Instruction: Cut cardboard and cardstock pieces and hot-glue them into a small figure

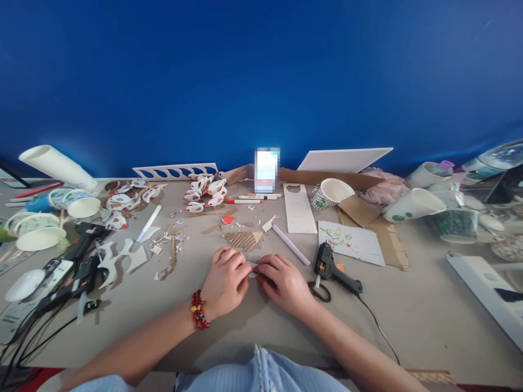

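White piece (253, 274), glue gun (326, 261) near, cardboard (244, 240) beyond

A loose-looking bracelet (198, 310) of round, glossy dark-red beads circles the left wrist, toward 7 o'clock in the view; one yellow bead sits at its 9 o'clock and a darker one near 5. The light-blue top (229, 378) at 6 o'clock has faint fine ribbing, a white frilled trim (258, 367) down the front and small yellowish marks. A matching sleeve (102, 384) shows between 7 and 8 o'clock.
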A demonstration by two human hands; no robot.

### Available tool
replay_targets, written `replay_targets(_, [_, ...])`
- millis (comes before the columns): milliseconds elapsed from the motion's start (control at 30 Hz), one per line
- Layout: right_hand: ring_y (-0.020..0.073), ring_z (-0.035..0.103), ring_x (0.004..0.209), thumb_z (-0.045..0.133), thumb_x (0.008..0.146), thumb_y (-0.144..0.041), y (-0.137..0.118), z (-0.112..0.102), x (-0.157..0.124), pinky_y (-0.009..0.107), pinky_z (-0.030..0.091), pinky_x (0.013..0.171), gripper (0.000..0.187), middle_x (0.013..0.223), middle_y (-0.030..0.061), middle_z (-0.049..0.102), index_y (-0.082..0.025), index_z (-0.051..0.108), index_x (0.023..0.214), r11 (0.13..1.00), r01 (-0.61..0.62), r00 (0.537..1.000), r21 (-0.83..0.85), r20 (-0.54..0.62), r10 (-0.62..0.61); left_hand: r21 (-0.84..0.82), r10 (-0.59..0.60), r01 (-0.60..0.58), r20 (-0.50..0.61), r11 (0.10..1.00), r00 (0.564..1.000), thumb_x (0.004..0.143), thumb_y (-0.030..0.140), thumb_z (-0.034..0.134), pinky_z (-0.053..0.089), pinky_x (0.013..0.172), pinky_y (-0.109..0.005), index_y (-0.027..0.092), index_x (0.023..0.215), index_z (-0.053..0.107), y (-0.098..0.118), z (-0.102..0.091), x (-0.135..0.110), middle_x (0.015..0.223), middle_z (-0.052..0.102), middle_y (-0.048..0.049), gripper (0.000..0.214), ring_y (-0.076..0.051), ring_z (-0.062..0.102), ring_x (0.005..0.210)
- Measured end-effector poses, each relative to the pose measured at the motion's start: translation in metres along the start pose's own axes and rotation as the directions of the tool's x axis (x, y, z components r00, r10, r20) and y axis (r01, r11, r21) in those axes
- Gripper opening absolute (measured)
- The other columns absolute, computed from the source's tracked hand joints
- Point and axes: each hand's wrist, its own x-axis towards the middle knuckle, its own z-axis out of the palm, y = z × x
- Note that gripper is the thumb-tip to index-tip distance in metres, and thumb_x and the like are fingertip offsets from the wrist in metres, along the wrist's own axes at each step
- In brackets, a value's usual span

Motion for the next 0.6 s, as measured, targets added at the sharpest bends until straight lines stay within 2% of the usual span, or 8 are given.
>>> replay_targets(133, [0.0235,0.058,0.092,0.056,0.083,-0.008,0.0,0.0,0.0,0.037,0.05,0.082,0.026,0.101,0.0082,0.063,-0.021,0.064,0.104,1.0,0.023,0.999,-0.008,-0.025,-0.023,0.034,0.04,-0.042,0.042,0.999,0.998,0.077,0.009,0.057,0.036,0.096,-0.045,0.022,0.081,0.062,0.002,-0.005,-0.006,0.081,0.055,-0.0027,0.014,-0.022,0.049,0.087])
replay_targets(367, [0.0238,0.057,0.093,0.054,0.086,-0.009,0.0,0.0,0.0,0.038,0.05,0.083,0.023,0.102,0.0087,0.063,-0.021,0.064,0.103,1.0,0.012,1.0,-0.007,-0.009,-0.012,0.058,0.059,-0.062,0.052,0.996,0.997,0.084,0.015,0.055,0.033,0.1,-0.047,0.024,0.11,0.064,-0.003,0.003,-0.018,0.084,0.056,-0.0026,0.028,-0.022,0.049,0.088])
replay_targets(600, [0.023,0.058,0.091,0.053,0.09,-0.012,-0.001,-0.001,0.001,0.037,0.051,0.08,0.02,0.1,0.0089,0.065,-0.021,0.066,0.101,1.0,0.014,1.0,-0.013,-0.02,-0.015,0.037,0.062,-0.064,0.051,0.997,0.997,0.087,0.018,0.054,0.033,0.1,-0.047,0.024,0.104,0.065,-0.003,0.005,-0.02,0.081,0.057,-0.0021,0.021,-0.021,0.05,0.087])
